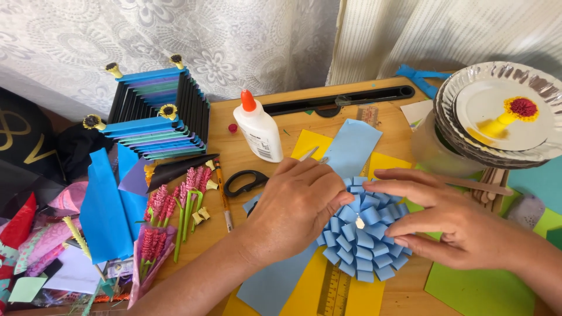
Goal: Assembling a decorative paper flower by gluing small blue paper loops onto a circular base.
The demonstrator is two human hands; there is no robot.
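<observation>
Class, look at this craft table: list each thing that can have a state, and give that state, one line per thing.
Glue bottle: upright, orange nozzle uncapped.
Red cap: off, lying beside the bottle.
Scissors: lying flat, blades hidden.
Blue paper flower: flat, white glue blob at centre.
Left hand: pressing the flower's left edge.
Right hand: fingers resting on its petals.
Foil plates: stacked.
Pencil: lying flat.

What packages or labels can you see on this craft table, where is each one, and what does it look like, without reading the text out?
Glue bottle: stands upright behind the left hand, white with an orange cone tip.
Label on the glue bottle: on its front lower half, pale rectangle with dark print.
Small red cap: on the table just left of the bottle.
No signs or screens show.
</observation>
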